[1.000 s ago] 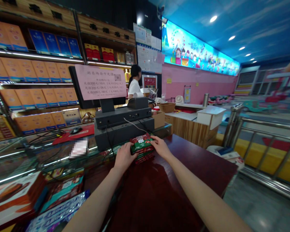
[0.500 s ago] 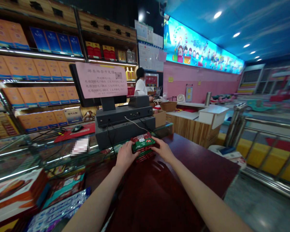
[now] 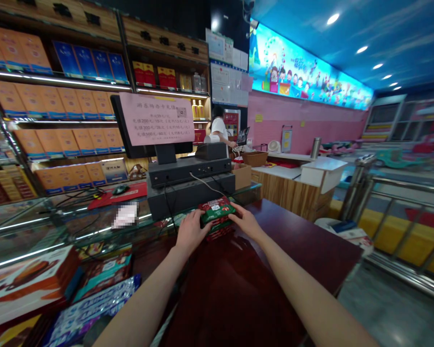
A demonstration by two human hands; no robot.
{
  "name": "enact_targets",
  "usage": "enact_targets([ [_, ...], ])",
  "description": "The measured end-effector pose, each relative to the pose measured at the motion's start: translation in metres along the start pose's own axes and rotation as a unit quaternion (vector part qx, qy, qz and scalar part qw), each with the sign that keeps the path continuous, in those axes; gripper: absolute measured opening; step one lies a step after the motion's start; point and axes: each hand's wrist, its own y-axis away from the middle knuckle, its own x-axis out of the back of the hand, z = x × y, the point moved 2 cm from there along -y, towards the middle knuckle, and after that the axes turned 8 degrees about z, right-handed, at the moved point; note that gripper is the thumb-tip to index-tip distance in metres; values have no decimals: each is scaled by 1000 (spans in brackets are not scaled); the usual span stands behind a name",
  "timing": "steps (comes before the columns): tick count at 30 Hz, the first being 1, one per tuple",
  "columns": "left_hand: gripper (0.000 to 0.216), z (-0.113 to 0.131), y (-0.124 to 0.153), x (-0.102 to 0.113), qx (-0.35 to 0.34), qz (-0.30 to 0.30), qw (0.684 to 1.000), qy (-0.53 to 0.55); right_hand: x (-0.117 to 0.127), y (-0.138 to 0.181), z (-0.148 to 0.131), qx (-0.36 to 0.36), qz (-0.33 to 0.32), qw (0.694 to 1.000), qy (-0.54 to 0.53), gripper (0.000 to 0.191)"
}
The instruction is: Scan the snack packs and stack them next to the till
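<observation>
A small stack of red and green snack packets [image 3: 217, 210] lies at the far edge of the dark red tabletop [image 3: 235, 284], close to the cash register. My left hand [image 3: 193, 230] grips the left side of the stack, its thumb along the front. On the right side, my right hand [image 3: 246, 221] has its thumb and fingers against the packets' edge. The top packet faces up and shows a white label. Both hands hide parts of the stack's ends.
Behind the packets stands a cash register [image 3: 191, 173], with a pink sign [image 3: 159, 119] on its screen. Boxes and chocolate packets [image 3: 103, 272] lie at left beside the glass counter [image 3: 58, 231]. A person [image 3: 220, 129] is behind the counter. Metal railings [image 3: 412, 202] run along the right.
The view has shifted slightly, so the scene sits a little further right. Both hands stay at the packets, with the fingers slightly readjusted. The person behind the counter has leaned and turned a little.
</observation>
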Motion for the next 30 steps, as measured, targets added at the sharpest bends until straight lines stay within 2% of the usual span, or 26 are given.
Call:
enact_targets([
  [12,48,-2,5,7,-2,-44,999,-31,-5,-3,5,-19,17,1000,-4,59],
  [20,44,-9,19,37,1,-56,997,-56,2,7,-5,14,68,995,67,56],
  [26,42,-24,31,59,4,-62,994,-95,5,14,-24,81,110,979,152,50],
  [30,39,-35,43,76,9,-65,992,-106,3,21,-32,91,118,974,174,50],
])
